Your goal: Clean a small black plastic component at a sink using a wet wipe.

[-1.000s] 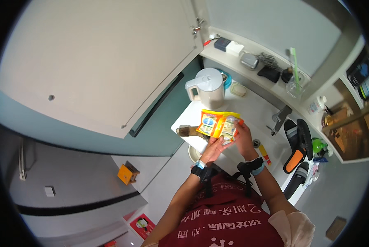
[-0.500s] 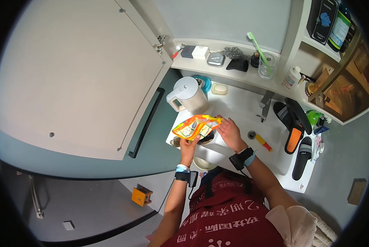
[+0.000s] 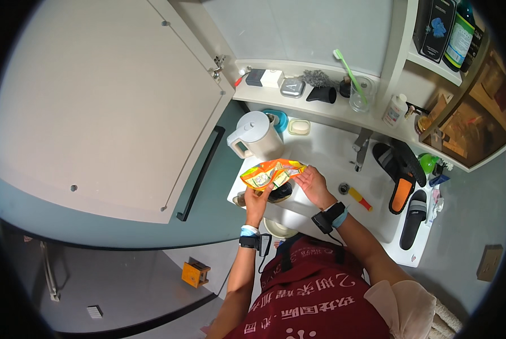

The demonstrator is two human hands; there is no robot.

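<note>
My left hand is closed on the lower edge of an orange-and-yellow printed plastic packet over the left part of the washbasin. My right hand grips the packet's right end with its fingertips. A dark object, too hidden to name, lies on the basin edge just beneath, beside a brownish one. A white kettle stands behind the packet. A yellow-and-red tube lies near the drain, right of my right hand.
Black slippers rest along the basin's right side, below a green bottle. The tap is at the back, beside a soap dish. A shelf holds small items and a toothbrush glass. An open cabinet door fills the left.
Since one second ago the packet has tilted from face-up and flat to slanted and crumpled, and the view has shifted. Over the last half second both hands have barely moved.
</note>
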